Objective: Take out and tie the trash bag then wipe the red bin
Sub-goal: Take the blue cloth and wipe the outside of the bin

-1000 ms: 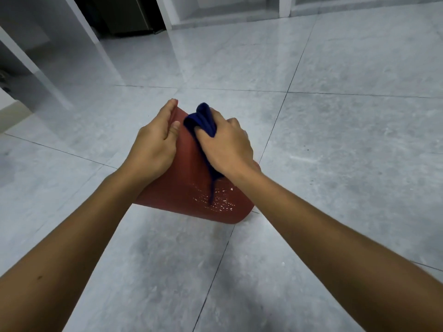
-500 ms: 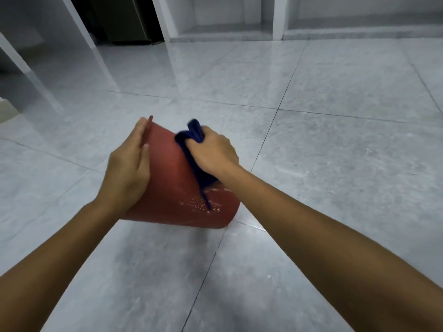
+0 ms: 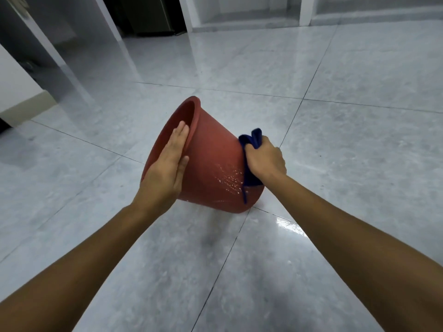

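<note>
Two hands, one red bin [image 3: 211, 161], one blue cloth [image 3: 250, 149].

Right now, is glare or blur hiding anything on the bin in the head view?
Head view: the red bin is sharp, its white specks legible; glare sits only on the floor tile near its base; wide-angle bending at the edges; right hand slightly soft.

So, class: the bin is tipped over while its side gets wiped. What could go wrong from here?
1. The red bin is tilted on its base edge, steadied only by the flat left hand at the rim; it may slip on the glossy floor tiles.
2. The blue cloth in the right hand might miss the white specks.
</note>
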The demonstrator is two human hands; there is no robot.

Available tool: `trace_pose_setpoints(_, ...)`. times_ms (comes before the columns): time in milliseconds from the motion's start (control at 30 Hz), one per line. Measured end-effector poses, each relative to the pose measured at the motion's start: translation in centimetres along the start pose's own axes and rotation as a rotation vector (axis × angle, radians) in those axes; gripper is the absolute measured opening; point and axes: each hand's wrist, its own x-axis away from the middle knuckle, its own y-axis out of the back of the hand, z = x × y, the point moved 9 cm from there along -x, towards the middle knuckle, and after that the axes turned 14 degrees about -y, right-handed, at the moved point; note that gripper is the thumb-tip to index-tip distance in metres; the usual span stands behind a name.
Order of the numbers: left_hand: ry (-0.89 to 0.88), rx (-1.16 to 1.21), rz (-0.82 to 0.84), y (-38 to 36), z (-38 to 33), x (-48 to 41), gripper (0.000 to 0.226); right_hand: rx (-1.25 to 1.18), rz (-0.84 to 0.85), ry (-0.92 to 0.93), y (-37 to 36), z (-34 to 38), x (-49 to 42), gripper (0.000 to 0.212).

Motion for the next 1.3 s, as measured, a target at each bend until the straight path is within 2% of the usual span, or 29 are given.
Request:
trace_pose_setpoints(167,0.147,0.078,0.04,-0.2,0.0,-3.6,0.051,-0.091,0.008,0.349,0.5,6.5,4.8,0.042)
trace_pose_setpoints(233,0.181,0.11,0.056,0.2,0.2,-4.9,0.049,-0.059,-0.023,0.384,0.8,6.2,5.2,0.043)
trace_pose_setpoints(300,0.219,0.113,0.041,0.7,0.7,-5.3,0.046,-0.049,-0.051,0.29,0.9,3.6,3.9,0.04)
trace_pose_setpoints(367,0.259,0.138,-0.031,1.5,1.4,-5.3,0.043,0.002,-0.053,0.117,1.1,0.0,1.6,0.041)
trace_pose_setpoints(467,0.26,0.177,-0.04,1.8,1.6,-5.2,0.043,0.041,0.042,-0.068,1.5,-3.2,0.0,0.035)
trace_pose_setpoints(533,0.186,0.158,0.052,1.0,0.5,-5.4,0.047,0.015,0.075,-0.041,1.8,-2.4,0.3,0.028)
trace_pose_setpoints(600,0.128,0.153,0.101,0.2,-0.7,-5.6,0.048,-0.045,0.066,0.063,2.0,0.5,1.5,0.031)
trace_pose_setpoints(700,0.094,0.153,0.077,-0.1,-1.1,-6.3,0.048,-0.105,0.028,0.255,2.0,5.3,4.2,0.041)
trace_pose_setpoints(767,0.046,0.198,0.027,0.4,-1.3,-6.4,0.052,-0.072,-0.033,0.298,1.8,5.7,4.7,0.046)
trace_pose_setpoints(867,0.019,0.179,-0.098,2.1,0.1,-3.7,0.062,0.017,-0.08,0.15,1.2,1.3,2.0,0.049)
trace_pose_setpoints(967,-0.027,-0.072,-0.059,2.3,1.5,1.1,0.055,0.059,-0.045,-0.012,1.1,-3.5,-0.1,0.045)
trace_pose_setpoints(1033,-0.065,-0.134,-0.055,2.1,2.0,2.2,0.053,0.063,-0.026,-0.013,1.0,-3.7,-0.2,0.043)
trace_pose_setpoints(1167,-0.041,-0.11,-0.101,2.2,1.5,-0.3,0.049,0.065,-0.045,0.209,0.2,2.1,3.2,0.048)
trace_pose_setpoints(1233,-0.004,-0.095,-0.086,1.8,1.2,-1.8,0.048,0.042,-0.041,0.358,-0.4,5.1,6.0,0.052)
trace_pose_setpoints(1300,0.026,-0.046,-0.045,1.3,1.0,-3.2,0.048,0.054,-0.112,0.469,-0.4,5.9,7.8,0.057)
